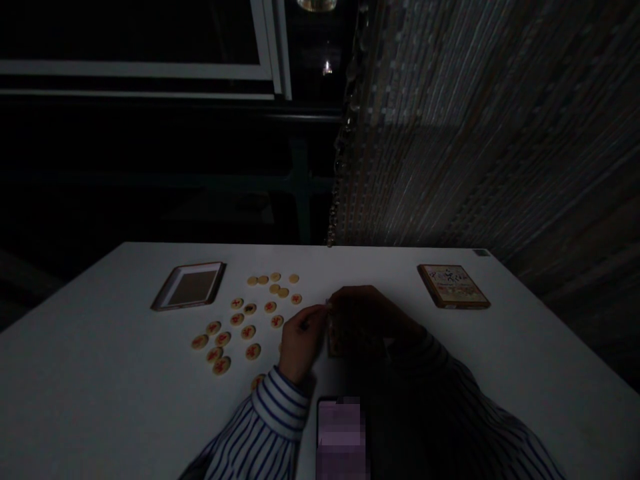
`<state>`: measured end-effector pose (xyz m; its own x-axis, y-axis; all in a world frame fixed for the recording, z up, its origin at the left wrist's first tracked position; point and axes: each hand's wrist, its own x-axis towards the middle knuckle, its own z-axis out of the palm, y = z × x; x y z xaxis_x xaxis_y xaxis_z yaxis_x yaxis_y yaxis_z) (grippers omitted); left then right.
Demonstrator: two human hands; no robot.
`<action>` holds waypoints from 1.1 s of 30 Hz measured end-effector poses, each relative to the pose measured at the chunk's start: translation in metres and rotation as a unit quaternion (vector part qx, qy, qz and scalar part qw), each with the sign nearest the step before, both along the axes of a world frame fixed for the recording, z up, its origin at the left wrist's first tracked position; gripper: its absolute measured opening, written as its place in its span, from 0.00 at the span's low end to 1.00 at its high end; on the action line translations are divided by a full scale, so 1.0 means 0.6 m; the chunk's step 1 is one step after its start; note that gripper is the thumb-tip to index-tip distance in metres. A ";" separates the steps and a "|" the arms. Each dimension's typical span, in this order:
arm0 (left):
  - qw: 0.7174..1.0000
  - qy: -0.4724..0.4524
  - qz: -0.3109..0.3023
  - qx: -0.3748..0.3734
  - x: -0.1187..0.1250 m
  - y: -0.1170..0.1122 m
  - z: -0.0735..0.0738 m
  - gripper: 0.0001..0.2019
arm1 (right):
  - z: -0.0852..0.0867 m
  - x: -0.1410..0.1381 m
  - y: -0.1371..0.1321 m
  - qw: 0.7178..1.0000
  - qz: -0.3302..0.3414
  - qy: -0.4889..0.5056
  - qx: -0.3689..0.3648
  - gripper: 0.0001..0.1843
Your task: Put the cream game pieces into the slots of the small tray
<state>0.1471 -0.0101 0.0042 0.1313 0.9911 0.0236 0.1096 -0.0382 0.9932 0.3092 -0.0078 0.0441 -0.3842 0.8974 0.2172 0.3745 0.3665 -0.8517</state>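
The discs point(248, 331) lie toward the table's point(125, 380) left edge, nearer the left hand point(300, 340) than the right hand point(377, 308); I can't tell either grip.

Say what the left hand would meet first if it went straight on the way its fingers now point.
Most likely the right hand, just ahead of the left hand by the dark box-like thing, though deep shadow leaves depth unclear.

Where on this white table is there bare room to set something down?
The table has bare room at left, nearer than the shallow tray and beside the round pieces, and at right, between the printed box and the striped right sleeve. It's crowded centrally: round pieces, left hand, right hand, phone.
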 end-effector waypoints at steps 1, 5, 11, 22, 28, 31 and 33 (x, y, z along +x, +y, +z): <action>1.000 -0.004 0.004 -0.001 0.000 0.000 -0.001 0.13 | -0.002 0.001 0.001 1.000 -0.002 0.006 -0.005 0.10; 0.999 -0.028 0.026 -0.003 -0.002 0.002 -0.003 0.12 | -0.008 0.005 0.001 1.000 -0.007 -0.002 -0.011 0.11; 0.998 -0.051 0.026 -0.033 -0.001 -0.001 -0.004 0.14 | -0.007 -0.002 -0.002 1.000 -0.016 -0.020 0.016 0.11; 0.999 -0.034 0.022 -0.037 0.002 0.000 -0.011 0.12 | -0.013 0.000 0.000 0.989 0.004 0.121 -0.087 0.11; 0.999 -0.023 0.008 -0.027 0.002 -0.002 -0.002 0.12 | -0.024 0.003 0.001 0.980 0.001 0.169 -0.103 0.11; 0.999 -0.025 0.007 -0.021 0.001 -0.002 -0.005 0.12 | -0.022 0.005 0.000 0.988 0.007 0.138 -0.068 0.12; 0.999 -0.031 0.010 -0.027 0.001 -0.002 -0.008 0.13 | -0.019 0.005 0.000 0.996 -0.003 0.090 -0.021 0.13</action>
